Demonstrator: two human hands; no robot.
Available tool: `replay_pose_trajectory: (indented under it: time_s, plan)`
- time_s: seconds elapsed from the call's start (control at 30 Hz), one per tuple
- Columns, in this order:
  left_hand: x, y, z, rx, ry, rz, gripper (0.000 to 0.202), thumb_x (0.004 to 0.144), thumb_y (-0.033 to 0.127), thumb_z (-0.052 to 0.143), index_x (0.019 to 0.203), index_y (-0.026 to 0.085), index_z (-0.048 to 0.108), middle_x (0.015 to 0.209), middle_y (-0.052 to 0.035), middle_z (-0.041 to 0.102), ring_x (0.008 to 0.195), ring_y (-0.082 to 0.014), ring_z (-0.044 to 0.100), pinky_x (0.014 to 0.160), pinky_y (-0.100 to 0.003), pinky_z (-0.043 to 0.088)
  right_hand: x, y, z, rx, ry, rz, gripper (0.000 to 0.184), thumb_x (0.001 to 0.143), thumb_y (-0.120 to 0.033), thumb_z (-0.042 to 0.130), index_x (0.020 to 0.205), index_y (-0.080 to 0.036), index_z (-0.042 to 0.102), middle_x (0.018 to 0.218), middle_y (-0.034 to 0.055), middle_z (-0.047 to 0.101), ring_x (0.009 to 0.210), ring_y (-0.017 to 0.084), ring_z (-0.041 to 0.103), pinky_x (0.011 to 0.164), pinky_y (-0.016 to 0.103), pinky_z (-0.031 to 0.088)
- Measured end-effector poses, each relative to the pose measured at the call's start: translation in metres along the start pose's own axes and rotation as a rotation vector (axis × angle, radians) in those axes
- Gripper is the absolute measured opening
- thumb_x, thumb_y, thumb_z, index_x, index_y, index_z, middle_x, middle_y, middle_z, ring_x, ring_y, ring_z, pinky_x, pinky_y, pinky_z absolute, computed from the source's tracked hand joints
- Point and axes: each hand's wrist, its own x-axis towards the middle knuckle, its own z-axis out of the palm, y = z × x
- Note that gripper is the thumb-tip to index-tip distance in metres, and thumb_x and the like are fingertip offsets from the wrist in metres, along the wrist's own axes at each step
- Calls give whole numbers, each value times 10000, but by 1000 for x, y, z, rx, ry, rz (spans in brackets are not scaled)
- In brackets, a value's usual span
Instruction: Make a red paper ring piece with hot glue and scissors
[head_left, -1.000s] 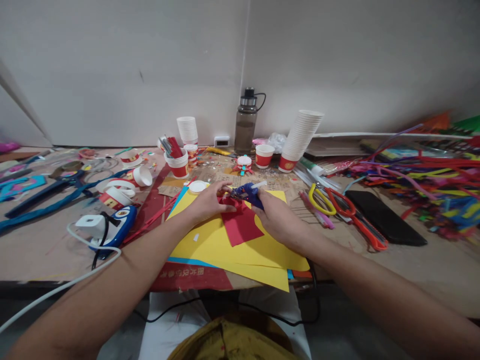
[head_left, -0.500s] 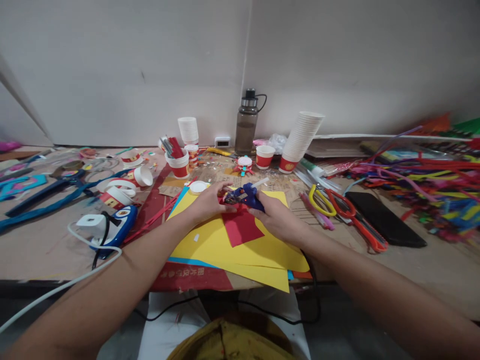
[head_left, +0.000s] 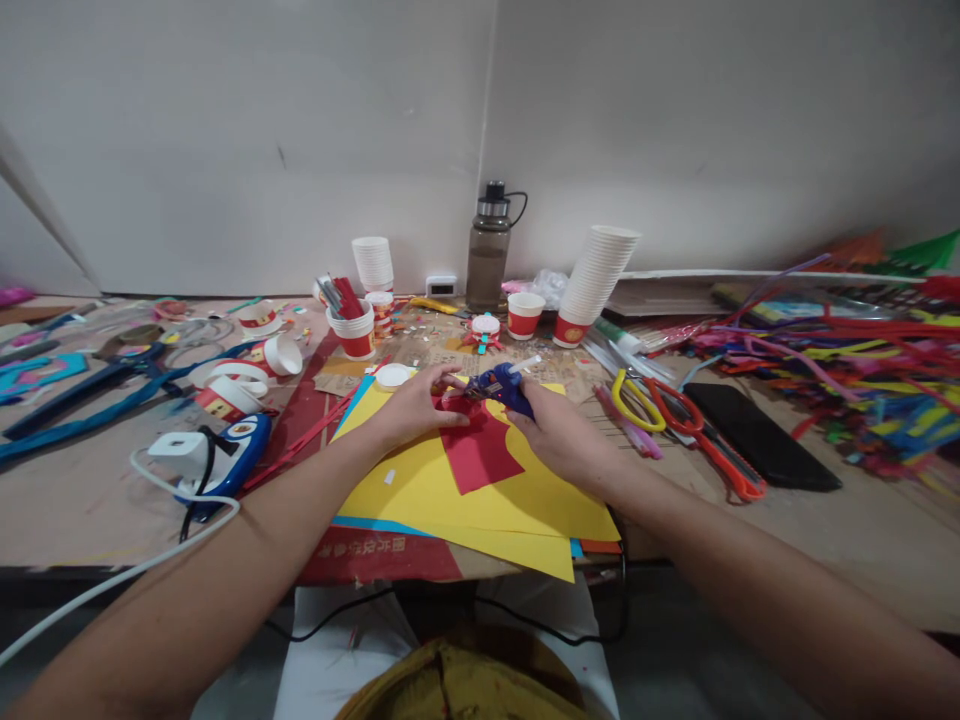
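**Entry: blue glue gun at a small red piece, both hands engaged**

Right hand [head_left: 559, 435] — clenched around the blue glue gun [head_left: 508, 386]. The nozzle points left and down, and a white glue stick juts from the back.

Left hand [head_left: 415, 405] — fingers curled, tips on a small red piece [head_left: 454, 402] right at the nozzle. Whether they pinch it or merely press it flat cannot be told.

Location — both hands sit over the red sheet [head_left: 480, 452], which lies on the yellow sheets [head_left: 420, 490] at mid-table.

Handling note (a judgement, not a thing seen): the step looks like gluing.
- A small dab serves best.
- The nozzle belongs just off the paper.
- The left fingertips are safer beside the tip than under it.
- The piece wants holding flat so it does not lift with the gun.

Room, left: a white lid [head_left: 393, 375] lies just beside the left hand. A cup of tools [head_left: 352, 330] stands beyond it.

Room, right: a bare corner of yellow sheet comes first. Then come the yellow-handled scissors [head_left: 636, 402] and a black phone [head_left: 761, 437], both near. That is the freer side for swinging the gun clear.

Room, far: a bottle [head_left: 486, 250] and a cup stack [head_left: 596, 285] stand well apart.

Edges: the yellow sheets overhang the front edge of the table [head_left: 75, 505]. A black cord [head_left: 525, 630] loops below that edge, and whether it belongs to the gun cannot be told. A tug on it could drag the nozzle off its mark.
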Motion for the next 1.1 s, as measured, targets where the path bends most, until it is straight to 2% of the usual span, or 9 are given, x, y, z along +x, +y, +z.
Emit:
replay_pose_trajectory:
  time_s: [0.27, 0.7, 1.1]
  plan:
    - [0, 2, -1, -40, -15, 1, 795, 627, 316, 798, 1327, 151, 460, 1186, -112, 636, 1050, -212, 619, 948, -372, 466, -5, -4, -8, 7, 5, -4, 243, 904, -208, 473, 1130, -148, 539, 1052, 149, 652, 934, 245, 603, 747, 302, 428]
    - [0, 0, 0, -57, -23, -2, 772, 632, 295, 802, 1325, 179, 482, 1221, -105, 627, 1096, -220, 601, 966, -376, 472, 0, 2, 3, 73, 19, -59, 245, 907, -217, 469, 1139, -160, 523, 1100, 137, 650, 959, 239, 601, 776, 303, 435]
    - [2, -5, 1, -54, -13, 30, 762, 629, 313, 805, 1312, 181, 495, 1250, -116, 622, 1124, -238, 595, 965, -398, 480, 3, -1, 8, 61, -13, -37, 222, 901, -211, 479, 1114, -160, 517, 1098, 140, 651, 946, 252, 608, 763, 317, 435]
